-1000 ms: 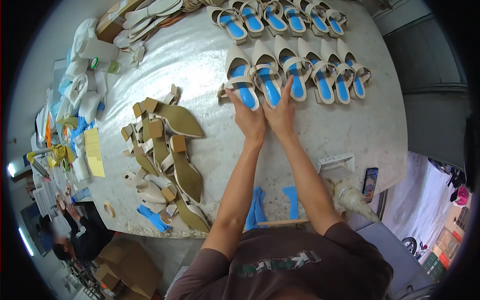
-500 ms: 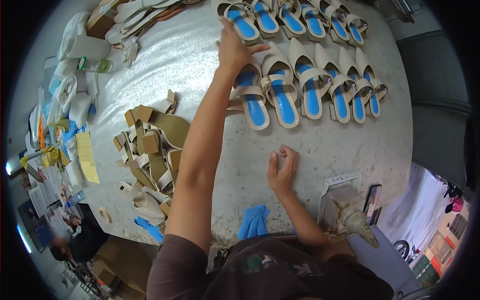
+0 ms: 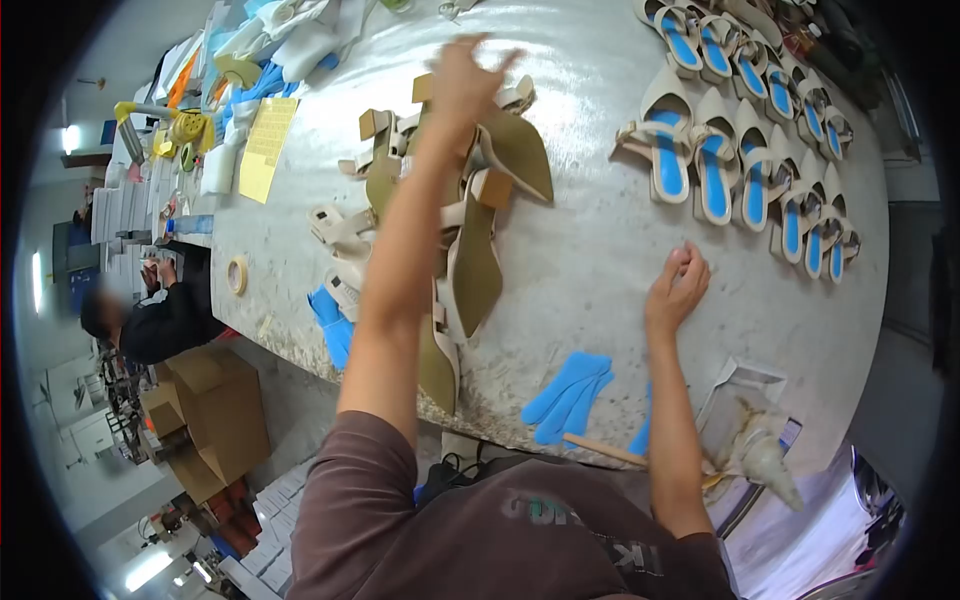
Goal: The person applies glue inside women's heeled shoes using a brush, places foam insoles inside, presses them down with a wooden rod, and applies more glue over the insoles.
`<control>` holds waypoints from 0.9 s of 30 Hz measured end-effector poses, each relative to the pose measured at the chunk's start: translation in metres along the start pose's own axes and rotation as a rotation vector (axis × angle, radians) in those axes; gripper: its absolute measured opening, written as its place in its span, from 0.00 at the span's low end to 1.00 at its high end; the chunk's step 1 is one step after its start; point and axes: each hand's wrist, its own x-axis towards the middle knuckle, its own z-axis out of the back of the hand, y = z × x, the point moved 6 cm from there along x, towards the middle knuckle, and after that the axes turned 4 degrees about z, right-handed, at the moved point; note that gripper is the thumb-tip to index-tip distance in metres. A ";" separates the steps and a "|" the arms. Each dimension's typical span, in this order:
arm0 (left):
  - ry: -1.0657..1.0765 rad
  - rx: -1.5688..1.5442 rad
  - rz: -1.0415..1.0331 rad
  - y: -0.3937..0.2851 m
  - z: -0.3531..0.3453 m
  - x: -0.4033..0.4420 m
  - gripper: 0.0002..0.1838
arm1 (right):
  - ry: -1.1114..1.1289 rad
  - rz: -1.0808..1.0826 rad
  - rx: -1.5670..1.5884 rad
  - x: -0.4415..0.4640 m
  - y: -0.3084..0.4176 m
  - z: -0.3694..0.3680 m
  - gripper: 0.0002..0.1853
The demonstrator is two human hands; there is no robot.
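Note:
My left hand [image 3: 465, 85] is blurred, its fingers spread, above the far side of a jumbled pile of beige heeled shoes [image 3: 478, 270]. Olive soles and tan block heels face up in this pile, and my forearm hides part of it. Nothing shows in the left fingers; whether they touch a shoe I cannot tell. My right hand [image 3: 678, 285], loosely curled and holding nothing visible, is over the table [image 3: 590, 280]. It is nearest the two rows of pointed beige shoes [image 3: 712, 170] with blue insoles, standing upright beyond it.
Blue insoles [image 3: 568, 395] lie near the front edge, beside a wooden stick [image 3: 605, 450] and a stained metal fixture [image 3: 760, 450]. More blue pieces [image 3: 330, 325], a tape roll [image 3: 237, 275] and a yellow sheet [image 3: 268, 150] are at left. Another person [image 3: 165, 310] sits beyond the table.
My view has swung left. My left hand has gone from beside the rows of shoes to above the pile of shoes. My right hand stays curled over the table.

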 end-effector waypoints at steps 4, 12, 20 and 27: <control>0.275 0.185 0.387 0.124 0.035 0.021 0.53 | 0.079 0.109 0.202 -0.009 0.055 0.003 0.15; 0.497 0.172 0.236 0.139 0.004 -0.014 0.62 | 0.375 0.392 0.114 0.033 0.151 -0.157 0.54; 0.186 -0.782 0.295 0.096 0.063 -0.056 0.39 | 0.759 -0.172 0.895 0.021 0.180 -0.158 0.46; -0.186 -1.098 -0.342 0.021 0.274 -0.194 0.47 | 0.147 0.800 0.780 -0.061 0.289 0.012 0.44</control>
